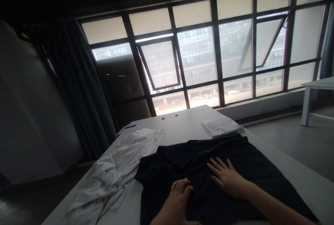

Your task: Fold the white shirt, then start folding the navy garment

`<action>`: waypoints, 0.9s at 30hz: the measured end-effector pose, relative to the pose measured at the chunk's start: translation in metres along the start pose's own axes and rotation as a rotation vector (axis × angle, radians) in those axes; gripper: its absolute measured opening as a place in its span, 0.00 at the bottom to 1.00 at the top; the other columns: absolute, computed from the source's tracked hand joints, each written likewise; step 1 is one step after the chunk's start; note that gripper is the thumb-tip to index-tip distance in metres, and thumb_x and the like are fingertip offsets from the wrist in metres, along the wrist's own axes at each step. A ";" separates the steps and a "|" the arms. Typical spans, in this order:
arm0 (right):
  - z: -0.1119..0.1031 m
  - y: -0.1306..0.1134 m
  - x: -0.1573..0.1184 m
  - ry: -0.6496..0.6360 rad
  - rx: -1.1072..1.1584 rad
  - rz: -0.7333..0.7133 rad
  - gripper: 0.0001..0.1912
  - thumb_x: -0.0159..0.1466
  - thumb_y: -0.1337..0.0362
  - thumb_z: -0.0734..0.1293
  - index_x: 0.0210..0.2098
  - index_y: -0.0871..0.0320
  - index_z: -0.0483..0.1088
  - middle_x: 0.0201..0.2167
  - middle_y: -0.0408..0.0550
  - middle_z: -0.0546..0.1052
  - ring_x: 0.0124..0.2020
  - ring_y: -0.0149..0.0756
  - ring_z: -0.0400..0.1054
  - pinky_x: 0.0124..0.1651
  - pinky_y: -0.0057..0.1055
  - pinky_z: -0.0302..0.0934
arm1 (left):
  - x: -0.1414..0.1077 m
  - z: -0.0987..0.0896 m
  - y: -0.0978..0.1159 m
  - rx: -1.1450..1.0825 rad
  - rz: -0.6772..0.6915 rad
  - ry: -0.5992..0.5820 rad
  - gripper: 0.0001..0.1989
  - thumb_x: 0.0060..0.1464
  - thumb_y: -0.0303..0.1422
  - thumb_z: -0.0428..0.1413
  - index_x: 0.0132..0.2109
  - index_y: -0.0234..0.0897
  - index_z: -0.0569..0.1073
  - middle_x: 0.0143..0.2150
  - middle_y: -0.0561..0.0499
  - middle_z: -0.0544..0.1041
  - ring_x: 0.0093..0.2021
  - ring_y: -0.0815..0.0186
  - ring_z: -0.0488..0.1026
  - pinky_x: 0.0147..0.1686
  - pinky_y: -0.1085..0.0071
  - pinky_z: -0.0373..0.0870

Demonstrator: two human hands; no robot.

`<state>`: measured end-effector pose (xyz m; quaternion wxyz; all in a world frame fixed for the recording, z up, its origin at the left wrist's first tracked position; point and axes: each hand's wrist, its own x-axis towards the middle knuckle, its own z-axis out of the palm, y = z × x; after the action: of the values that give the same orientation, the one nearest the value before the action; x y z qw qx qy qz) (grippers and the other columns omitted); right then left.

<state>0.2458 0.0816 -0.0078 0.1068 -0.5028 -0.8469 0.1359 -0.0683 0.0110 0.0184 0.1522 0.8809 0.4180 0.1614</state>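
A dark navy shirt [167, 169], its collar toward the far side, lies spread over the near part of the white table. My right hand [227, 179] rests palm down on it, fingers spread. To the left, my left hand [179, 197] also touches the dark cloth; its fingers are bent and close together, with the thumb apart near the bottom edge. No fold of cloth shows between the left fingers, though their undersides are hidden.
A rumpled white garment [112, 172] lies along the left of the table [182, 127]. Beyond the shirt is a folded white cloth [221, 126]. A pen [130, 126] lies on paper at the far left corner. Another white table [318, 83] stands right, near the windows.
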 end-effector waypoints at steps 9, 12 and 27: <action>-0.027 -0.033 -0.010 0.136 -0.024 -0.066 0.22 0.68 0.53 0.62 0.58 0.52 0.71 0.68 0.57 0.65 0.69 0.60 0.54 0.69 0.64 0.43 | -0.005 -0.002 0.008 0.099 0.004 0.003 0.40 0.47 0.61 0.66 0.62 0.48 0.70 0.66 0.44 0.66 0.63 0.44 0.63 0.64 0.48 0.60; -0.036 -0.059 -0.020 0.177 0.053 -0.166 0.11 0.67 0.56 0.64 0.43 0.54 0.74 0.52 0.53 0.73 0.54 0.48 0.67 0.60 0.48 0.58 | 0.000 -0.005 0.012 0.180 0.046 -0.029 0.32 0.52 0.59 0.64 0.58 0.48 0.73 0.57 0.45 0.73 0.55 0.47 0.69 0.58 0.50 0.65; -0.002 -0.095 -0.034 -0.010 0.034 -0.450 0.08 0.54 0.67 0.68 0.35 0.53 0.71 0.40 0.45 0.78 0.41 0.42 0.72 0.46 0.35 0.61 | 0.004 -0.001 0.003 0.256 0.130 -0.083 0.26 0.54 0.52 0.66 0.55 0.46 0.74 0.49 0.50 0.78 0.48 0.54 0.74 0.49 0.61 0.67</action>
<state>0.1846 0.0090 0.0250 0.1384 -0.2987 -0.9359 0.1254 -0.0644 0.0126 0.0207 0.0450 0.9243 0.3706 0.0795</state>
